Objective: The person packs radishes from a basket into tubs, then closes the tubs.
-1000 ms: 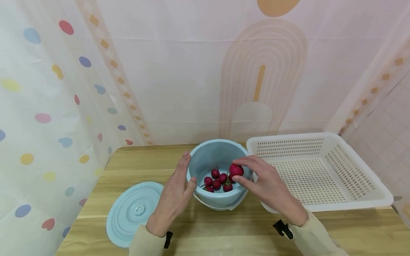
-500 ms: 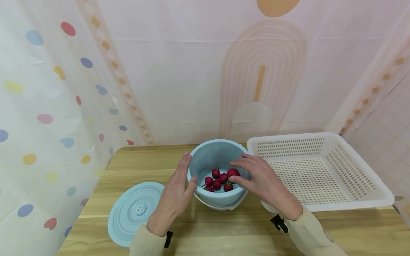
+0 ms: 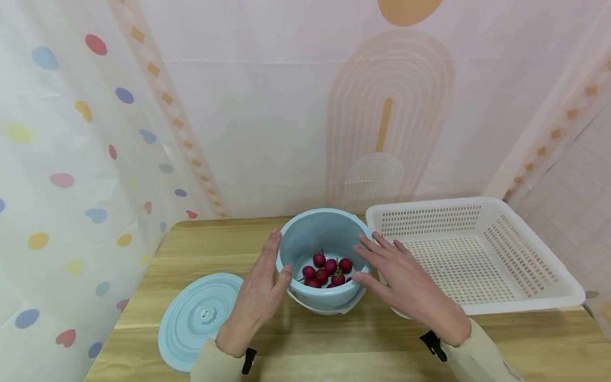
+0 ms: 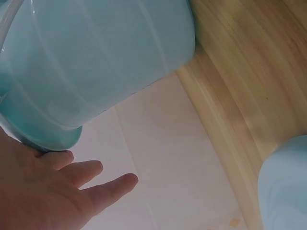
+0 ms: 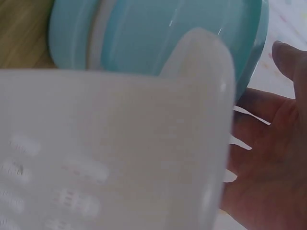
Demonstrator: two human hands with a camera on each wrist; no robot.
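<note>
Several red radishes (image 3: pixel 322 275) lie in the bottom of a light blue bucket (image 3: pixel 329 301), some with thin tails or green tops showing. My left hand (image 3: pixel 256 292) rests along the bucket's left rim, fingers extended; in the left wrist view its fingertips (image 4: pixel 64 155) are right at the rim. Over the right rim is my right hand (image 3: pixel 406 281), fingers straight and spread, nothing held in it. The right wrist view shows that hand (image 5: pixel 268 143) partly behind the corner of a white basket (image 5: pixel 120 143).
A light blue lid (image 3: pixel 191 318) lies on the wooden table (image 3: pixel 334 345) left of the bucket. The white slotted basket (image 3: pixel 525 306) stands close to the bucket's right side. A patterned curtain (image 3: pixel 267 132) hangs behind the table.
My right hand lowered a radish into the bucket and let go of it. It then drew back to the right rim, fingers spreading. The left hand stayed at the left rim.
</note>
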